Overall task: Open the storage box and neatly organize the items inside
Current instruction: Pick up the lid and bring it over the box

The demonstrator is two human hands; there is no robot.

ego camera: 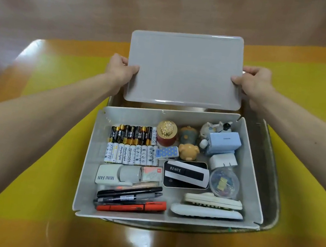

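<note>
Storage box (256, 169) sits open on the yellow table (45, 169) right before you. Nearest lie pens (131, 201), then a white "MINI FAN" (116, 174) and a black "BENTE" device (185, 174). Behind are "Heybright" batteries (130, 153). Farthest, your left hand (119, 69) and right hand (252, 82) each clamp a side of the grey lid (185, 69), raised above the box's far edge.

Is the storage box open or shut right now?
Open. The lid is off the storage box, held above its far edge by the left hand and right hand, and the contents inside are fully visible.
</note>
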